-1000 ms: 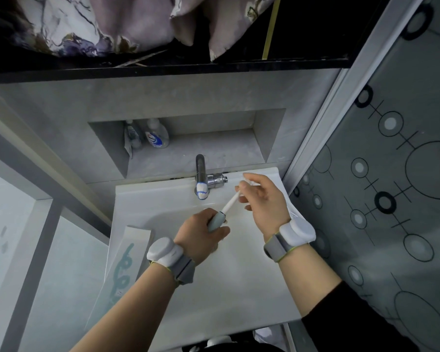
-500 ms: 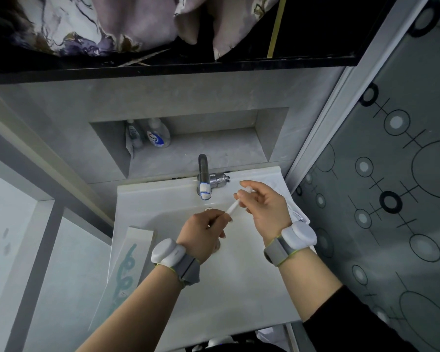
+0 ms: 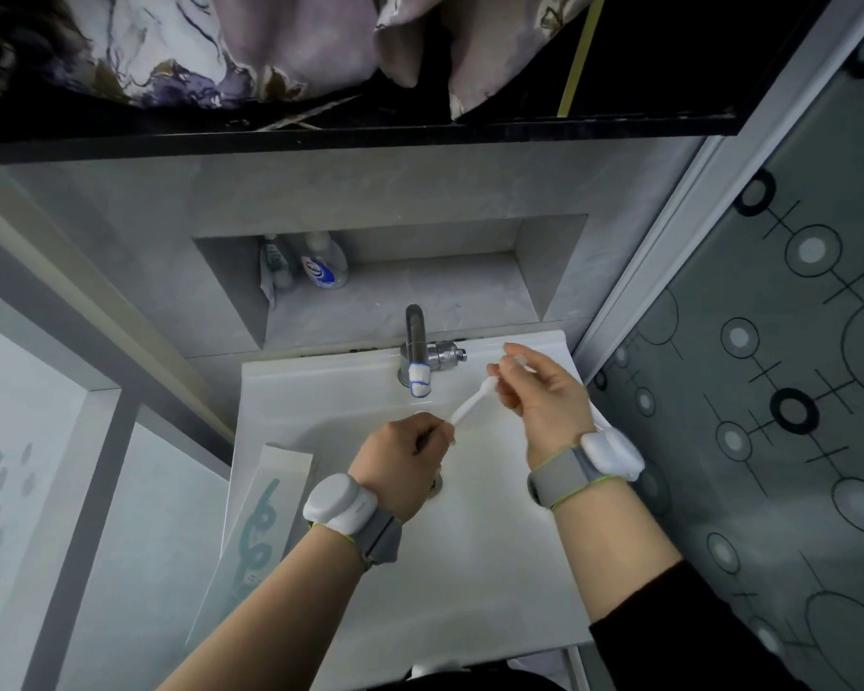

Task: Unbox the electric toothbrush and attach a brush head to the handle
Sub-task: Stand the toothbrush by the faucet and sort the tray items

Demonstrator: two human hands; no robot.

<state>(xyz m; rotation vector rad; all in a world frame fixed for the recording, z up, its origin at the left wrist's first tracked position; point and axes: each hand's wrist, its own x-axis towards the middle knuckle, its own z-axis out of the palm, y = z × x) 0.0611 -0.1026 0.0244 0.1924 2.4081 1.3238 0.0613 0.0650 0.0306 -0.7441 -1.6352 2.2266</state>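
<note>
The brush head (image 3: pixel 472 405) is a thin white stem held over the sink (image 3: pixel 470 566), its long axis slanting from lower left up to upper right. Its lower end goes into the left hand (image 3: pixel 404 463), which is closed in a fist; the handle must be inside, but it is hidden there. The upper end is pinched by the fingers (image 3: pixel 504 386) of the right hand (image 3: pixel 542 399). So the push, I judge, should go down along this axis. The opened box (image 3: pixel 258 536) lies on the sink's left edge.
</note>
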